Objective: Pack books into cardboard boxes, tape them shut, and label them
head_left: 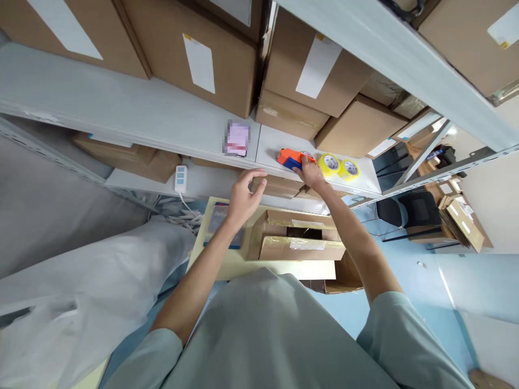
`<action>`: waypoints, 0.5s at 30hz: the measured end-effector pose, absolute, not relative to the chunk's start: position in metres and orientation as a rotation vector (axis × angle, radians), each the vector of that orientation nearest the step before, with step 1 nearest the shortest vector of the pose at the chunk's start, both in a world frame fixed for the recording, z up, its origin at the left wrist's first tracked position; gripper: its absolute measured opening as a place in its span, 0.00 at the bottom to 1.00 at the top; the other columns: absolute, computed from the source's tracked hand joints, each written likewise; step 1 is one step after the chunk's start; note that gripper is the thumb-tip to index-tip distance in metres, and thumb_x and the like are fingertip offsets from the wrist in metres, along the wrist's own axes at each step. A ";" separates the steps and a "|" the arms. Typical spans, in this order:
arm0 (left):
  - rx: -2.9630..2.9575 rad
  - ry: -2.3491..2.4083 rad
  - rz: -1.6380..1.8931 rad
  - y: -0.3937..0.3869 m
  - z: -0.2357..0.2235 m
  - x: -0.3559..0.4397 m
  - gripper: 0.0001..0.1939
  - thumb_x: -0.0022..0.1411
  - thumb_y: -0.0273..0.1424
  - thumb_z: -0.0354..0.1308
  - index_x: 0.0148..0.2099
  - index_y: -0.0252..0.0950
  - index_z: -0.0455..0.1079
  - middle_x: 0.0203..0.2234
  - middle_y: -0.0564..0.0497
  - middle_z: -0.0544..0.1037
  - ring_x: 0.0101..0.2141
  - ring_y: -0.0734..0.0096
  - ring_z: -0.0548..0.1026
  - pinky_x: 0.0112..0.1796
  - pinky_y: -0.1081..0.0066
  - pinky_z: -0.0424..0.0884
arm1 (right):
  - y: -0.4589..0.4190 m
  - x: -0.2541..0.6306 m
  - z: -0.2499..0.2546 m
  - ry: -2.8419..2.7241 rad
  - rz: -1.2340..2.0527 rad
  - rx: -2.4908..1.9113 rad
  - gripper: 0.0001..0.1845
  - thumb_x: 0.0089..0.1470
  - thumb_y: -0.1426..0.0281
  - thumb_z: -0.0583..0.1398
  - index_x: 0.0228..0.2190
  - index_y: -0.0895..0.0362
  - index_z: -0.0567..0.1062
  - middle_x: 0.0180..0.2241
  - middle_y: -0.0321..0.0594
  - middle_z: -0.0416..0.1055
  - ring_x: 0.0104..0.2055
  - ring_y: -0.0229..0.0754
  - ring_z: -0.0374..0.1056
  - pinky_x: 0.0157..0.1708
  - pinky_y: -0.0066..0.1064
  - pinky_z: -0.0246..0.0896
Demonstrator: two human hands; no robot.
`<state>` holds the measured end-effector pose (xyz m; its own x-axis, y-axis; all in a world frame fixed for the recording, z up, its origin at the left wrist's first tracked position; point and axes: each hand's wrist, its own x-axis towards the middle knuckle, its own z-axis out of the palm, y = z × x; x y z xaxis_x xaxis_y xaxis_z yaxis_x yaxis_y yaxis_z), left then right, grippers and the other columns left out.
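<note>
At the shelf's front edge, my right hand [311,172] has its fingers closed on an orange and blue tape dispenser [290,158]. Two rolls of yellow tape [329,164] lie just right of that hand. My left hand [245,197] hovers in front of the shelf edge, fingers curved and apart, with nothing in it. Below and between my arms is a cardboard box [302,252], its top flaps partly parted over a dark gap. The box rests on a pale yellow board [227,270]. A blurred-out pinkish item [237,138] lies on the shelf above my left hand.
Large cardboard boxes [203,59] line the grey shelf [182,119]. A white power strip [181,178] sits on the lower level. White sheeting [101,286] bulges at left. An open carton [346,275] stands below the board; a black chair [417,209] is farther right.
</note>
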<state>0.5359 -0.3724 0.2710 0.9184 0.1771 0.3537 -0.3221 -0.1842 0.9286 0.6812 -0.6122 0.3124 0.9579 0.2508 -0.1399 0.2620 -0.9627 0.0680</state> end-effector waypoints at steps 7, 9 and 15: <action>1.560 -0.014 0.438 -0.358 0.260 0.512 0.19 0.76 0.42 0.63 0.62 0.40 0.77 0.60 0.41 0.84 0.56 0.58 0.83 0.57 0.59 0.81 | -0.623 0.592 0.345 0.738 -0.088 2.952 0.35 0.78 0.47 0.49 0.67 0.63 0.64 0.54 0.66 0.82 0.52 0.68 0.81 0.51 0.52 0.75; 1.540 -0.021 0.404 -0.355 0.266 0.502 0.21 0.76 0.44 0.64 0.64 0.40 0.77 0.60 0.40 0.84 0.52 0.60 0.84 0.49 0.64 0.83 | -0.626 0.562 0.360 0.776 -0.013 2.953 0.37 0.75 0.42 0.51 0.64 0.61 0.68 0.49 0.61 0.83 0.49 0.66 0.82 0.47 0.50 0.76; 1.472 -0.145 0.257 -0.352 0.293 0.473 0.22 0.74 0.47 0.67 0.61 0.40 0.81 0.56 0.42 0.85 0.43 0.64 0.83 0.39 0.69 0.79 | -0.625 0.503 0.403 0.773 -0.028 3.037 0.43 0.67 0.30 0.57 0.56 0.55 0.75 0.37 0.48 0.84 0.36 0.56 0.82 0.33 0.39 0.72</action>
<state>0.4731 -0.3524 0.2925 0.9641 0.0822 0.2524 -0.2587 0.0778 0.9628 0.5031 -0.6249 0.4027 0.8781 0.4781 -0.0195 0.4783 -0.8782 0.0031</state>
